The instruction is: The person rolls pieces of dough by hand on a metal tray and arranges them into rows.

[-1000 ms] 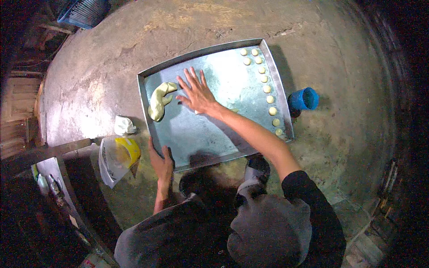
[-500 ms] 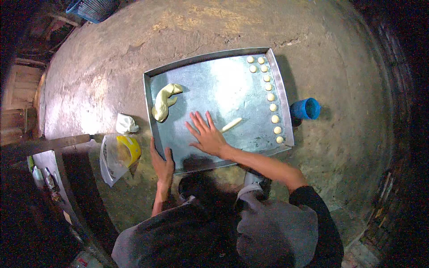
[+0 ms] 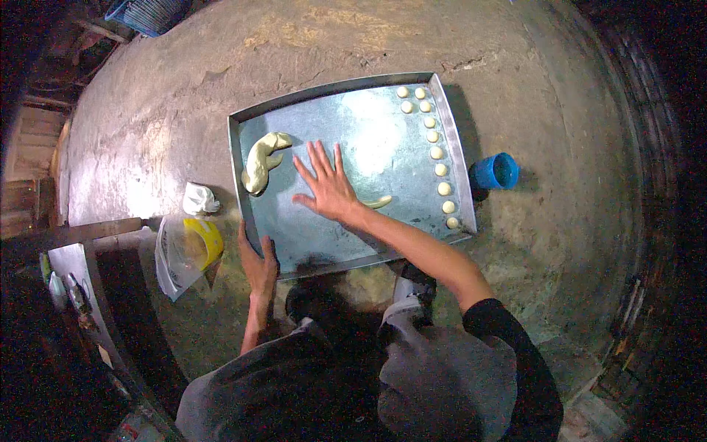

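Note:
A metal tray [image 3: 294, 110] lies in front of me. My left hand [image 3: 259, 261] grips its near left side. My right hand [image 3: 328, 188] is open, fingers spread, palm down on a thin dough rope [image 3: 379, 201], which it partly hides. A larger, curved lump of pale dough [image 3: 261, 162] lies at the tray's left, beside my right fingers. Several small round dough balls [image 3: 440, 169] line the tray's right side.
A blue plastic cup [image 3: 493, 172] stands right of the tray. A crumpled white bag [image 3: 199, 197] and a clear-and-yellow plastic package [image 3: 188, 254] lie to the left, near a dark beam [image 3: 74, 234]. A blue plastic basket [image 3: 151, 15] is at the upper left.
My right hand moved toward me, uncovering more of the dough rope, then pushed forward again over it. My left hand stayed on the tray's edge.

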Demonstrator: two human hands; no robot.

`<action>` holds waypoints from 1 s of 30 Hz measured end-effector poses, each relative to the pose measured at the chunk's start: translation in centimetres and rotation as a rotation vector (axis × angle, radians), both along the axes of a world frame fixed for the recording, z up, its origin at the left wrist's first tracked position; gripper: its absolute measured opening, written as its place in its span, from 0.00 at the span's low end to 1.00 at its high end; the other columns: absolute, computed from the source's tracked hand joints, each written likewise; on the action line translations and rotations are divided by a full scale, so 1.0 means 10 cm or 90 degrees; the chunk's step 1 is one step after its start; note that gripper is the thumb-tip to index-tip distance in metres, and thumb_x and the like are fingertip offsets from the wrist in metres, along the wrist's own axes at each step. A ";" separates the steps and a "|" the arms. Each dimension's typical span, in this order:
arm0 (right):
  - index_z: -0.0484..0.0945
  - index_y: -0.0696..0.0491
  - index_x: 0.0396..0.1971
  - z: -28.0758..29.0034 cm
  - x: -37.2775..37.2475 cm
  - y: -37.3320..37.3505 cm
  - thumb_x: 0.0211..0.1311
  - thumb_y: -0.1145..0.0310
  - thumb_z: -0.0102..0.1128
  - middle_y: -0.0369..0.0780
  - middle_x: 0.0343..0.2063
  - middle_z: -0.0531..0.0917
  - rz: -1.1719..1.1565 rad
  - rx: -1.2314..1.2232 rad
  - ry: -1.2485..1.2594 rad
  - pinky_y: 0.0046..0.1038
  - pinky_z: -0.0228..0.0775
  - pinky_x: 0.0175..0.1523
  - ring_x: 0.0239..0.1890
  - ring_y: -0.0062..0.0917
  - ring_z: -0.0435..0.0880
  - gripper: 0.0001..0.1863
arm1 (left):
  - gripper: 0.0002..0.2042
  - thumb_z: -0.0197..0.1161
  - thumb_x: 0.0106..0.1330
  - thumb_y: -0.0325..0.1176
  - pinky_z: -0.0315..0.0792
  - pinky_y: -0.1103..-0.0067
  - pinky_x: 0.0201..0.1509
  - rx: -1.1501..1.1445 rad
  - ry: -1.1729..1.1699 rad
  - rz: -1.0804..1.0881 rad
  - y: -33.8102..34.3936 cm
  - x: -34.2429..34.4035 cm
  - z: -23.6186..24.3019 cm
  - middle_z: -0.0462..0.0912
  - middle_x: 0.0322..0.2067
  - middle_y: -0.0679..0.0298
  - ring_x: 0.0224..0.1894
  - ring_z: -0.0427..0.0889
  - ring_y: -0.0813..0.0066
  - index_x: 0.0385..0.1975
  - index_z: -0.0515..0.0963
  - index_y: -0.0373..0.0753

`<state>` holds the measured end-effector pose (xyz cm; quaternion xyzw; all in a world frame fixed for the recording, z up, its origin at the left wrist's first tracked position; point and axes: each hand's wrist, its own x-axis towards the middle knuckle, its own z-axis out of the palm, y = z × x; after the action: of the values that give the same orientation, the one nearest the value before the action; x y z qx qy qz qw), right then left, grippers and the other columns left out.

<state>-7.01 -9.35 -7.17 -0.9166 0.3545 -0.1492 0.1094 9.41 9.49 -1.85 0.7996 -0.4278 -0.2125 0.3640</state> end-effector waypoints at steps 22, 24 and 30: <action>0.55 0.51 0.76 -0.07 -0.07 0.66 0.74 0.47 0.48 0.57 0.76 0.50 0.148 -0.041 0.083 0.65 0.30 0.77 0.79 0.53 0.44 0.37 | 0.33 0.58 0.74 0.39 0.55 0.64 0.76 -0.023 0.047 0.013 0.04 0.04 -0.18 0.61 0.71 0.44 0.73 0.62 0.49 0.73 0.56 0.29; 0.54 0.49 0.77 0.03 -0.12 0.75 0.73 0.43 0.47 0.56 0.76 0.50 0.144 0.035 0.019 0.65 0.30 0.77 0.79 0.53 0.44 0.40 | 0.33 0.58 0.73 0.39 0.55 0.64 0.76 0.003 0.052 0.023 0.03 0.02 -0.12 0.61 0.71 0.43 0.73 0.62 0.49 0.73 0.55 0.29; 0.54 0.49 0.77 0.13 -0.12 0.65 0.71 0.38 0.46 0.56 0.76 0.49 0.111 0.041 0.009 0.65 0.29 0.77 0.79 0.52 0.43 0.42 | 0.33 0.57 0.73 0.37 0.55 0.64 0.76 0.002 0.001 0.007 0.01 0.02 -0.05 0.61 0.71 0.43 0.73 0.62 0.49 0.73 0.55 0.29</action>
<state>-8.19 -2.87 -5.89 -0.9409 0.2789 -0.1210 0.1492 9.65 9.61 -2.36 0.8024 -0.4229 -0.2115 0.3642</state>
